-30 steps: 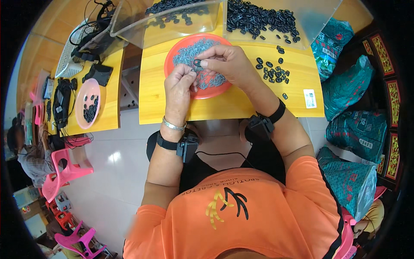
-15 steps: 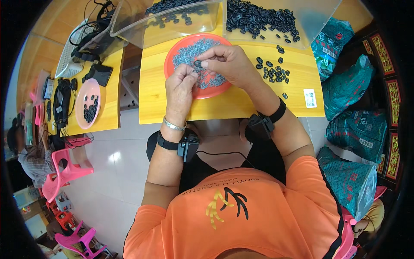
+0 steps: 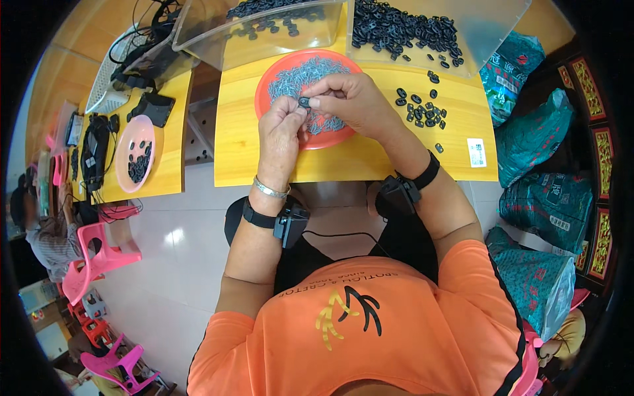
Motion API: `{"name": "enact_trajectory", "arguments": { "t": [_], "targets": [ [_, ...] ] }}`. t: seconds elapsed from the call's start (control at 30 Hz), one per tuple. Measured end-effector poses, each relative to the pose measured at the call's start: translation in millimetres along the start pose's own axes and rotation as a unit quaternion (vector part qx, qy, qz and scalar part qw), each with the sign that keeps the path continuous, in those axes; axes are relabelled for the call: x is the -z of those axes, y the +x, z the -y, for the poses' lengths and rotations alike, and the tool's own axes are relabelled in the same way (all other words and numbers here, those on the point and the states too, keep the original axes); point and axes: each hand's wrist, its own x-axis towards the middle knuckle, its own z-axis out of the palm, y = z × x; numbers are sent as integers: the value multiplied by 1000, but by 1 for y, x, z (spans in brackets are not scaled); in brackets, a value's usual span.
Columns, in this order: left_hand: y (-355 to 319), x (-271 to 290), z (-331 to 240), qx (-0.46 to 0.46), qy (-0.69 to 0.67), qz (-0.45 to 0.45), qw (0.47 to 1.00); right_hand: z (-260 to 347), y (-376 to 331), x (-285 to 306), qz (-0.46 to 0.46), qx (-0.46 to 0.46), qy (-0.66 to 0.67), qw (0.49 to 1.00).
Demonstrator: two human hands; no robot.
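A small black oval plastic piece is pinched between my two hands, above a red round tray heaped with small grey metal pins or screws. On its left side, my left hand grips it with thumb and forefinger. From the right, my right hand closes thumb and fingertips on it. Whether a metal pin is also between the fingers is too small to tell. Several loose black pieces like it lie on the table to the right of my right hand.
Two clear plastic bins of black pieces stand at the table's far side. A white label lies on the yellow table at right. On the left table is a pink bowl of black pieces. Green sacks stand at right.
My hands stay together over the red tray, the black piece still between the fingers. The fingers have shifted only slightly, and the view has moved a little.
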Motion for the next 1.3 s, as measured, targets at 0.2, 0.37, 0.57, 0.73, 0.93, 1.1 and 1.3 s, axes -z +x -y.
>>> {"name": "enact_trajectory", "arguments": {
  "t": [0.2,0.37,0.57,0.73,0.93,1.1,1.3],
  "targets": [
    [0,2,0,28,-40,-5,999,-6,0,-8,8,6,-25,1000],
    [-1,2,-5,45,-43,3,998,-8,-2,-9,7,21,-61,998],
    [1,7,-8,56,-33,49,997,2,-5,-8,38,-2,-22,999],
    [0,3,-9,55,-49,30,997,5,-7,-12,4,25,-101,995],
    [-2,-1,-8,48,-89,10,995,9,-9,-17,-39,161,-270,949],
    [0,6,-10,35,-71,35,996,11,-10,-19,-53,222,-304,925],
    [0,7,-10,-12,-64,69,995,14,-10,-19,-51,242,-325,913]
  ]
}}
